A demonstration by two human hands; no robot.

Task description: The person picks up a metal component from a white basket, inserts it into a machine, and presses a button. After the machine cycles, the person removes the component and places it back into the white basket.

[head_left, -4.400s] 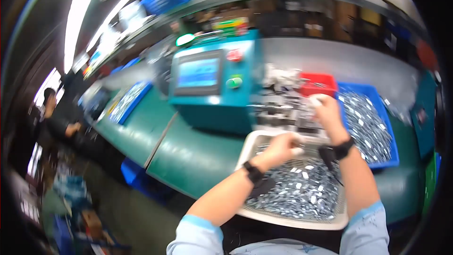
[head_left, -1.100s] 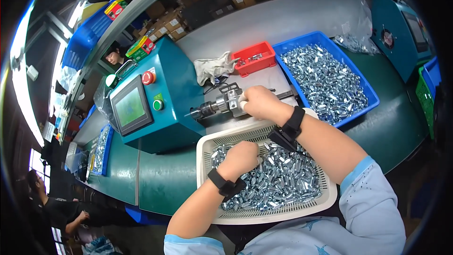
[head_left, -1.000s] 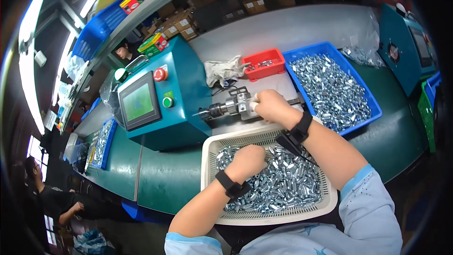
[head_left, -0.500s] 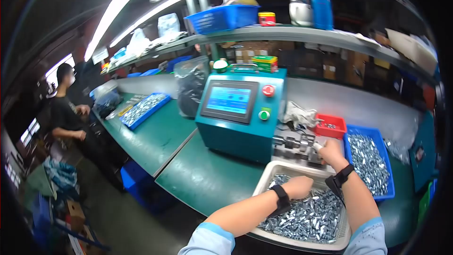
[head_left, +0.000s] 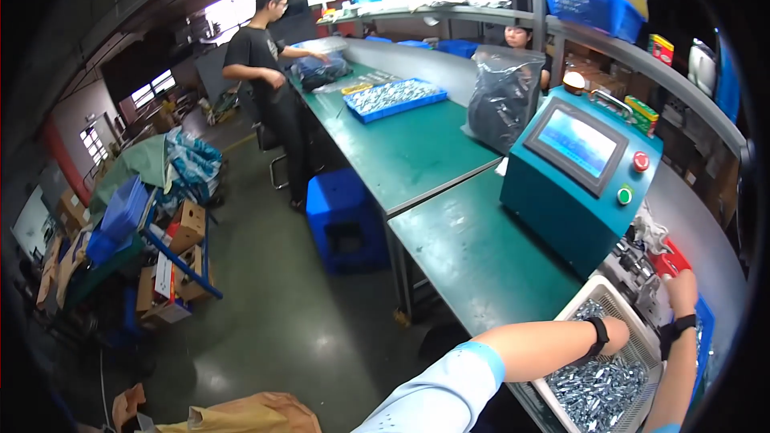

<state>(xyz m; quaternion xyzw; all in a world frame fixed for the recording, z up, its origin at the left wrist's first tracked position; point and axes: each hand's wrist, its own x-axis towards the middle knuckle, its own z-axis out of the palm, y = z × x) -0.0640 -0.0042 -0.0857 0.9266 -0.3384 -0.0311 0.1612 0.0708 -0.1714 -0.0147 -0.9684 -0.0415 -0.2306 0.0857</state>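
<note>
My left hand [head_left: 616, 335] is curled closed over a cream plastic basket [head_left: 577, 301] at the lower right. Its fingertips are turned away, so whatever they hold is hidden. Small shiny metal parts [head_left: 601, 395] fill the basket below it. My right hand [head_left: 683, 292] is closed beside the metal fixture [head_left: 638, 263] on the side of a teal machine [head_left: 553, 212]; I cannot make out what is in its fingers. Each wrist wears a black band. The machine has a lit screen [head_left: 576, 139], a red knob [head_left: 640, 162] and a green button [head_left: 625, 196].
A red bin [head_left: 670, 258] and a blue tray [head_left: 706, 322] sit past my right hand. Further along the green bench [head_left: 449, 232] are a blue parts tray [head_left: 401, 101] and a black bag [head_left: 505, 96]. One person [head_left: 261, 72] stands at the bench; another [head_left: 517, 38] is behind it. A blue stool [head_left: 345, 200] stands below.
The view has swung left, so the machine, basket and my hands now appear further right. My left hand stays over the basket and my right by the fixture. The standing person's arm now reaches over the bench.
</note>
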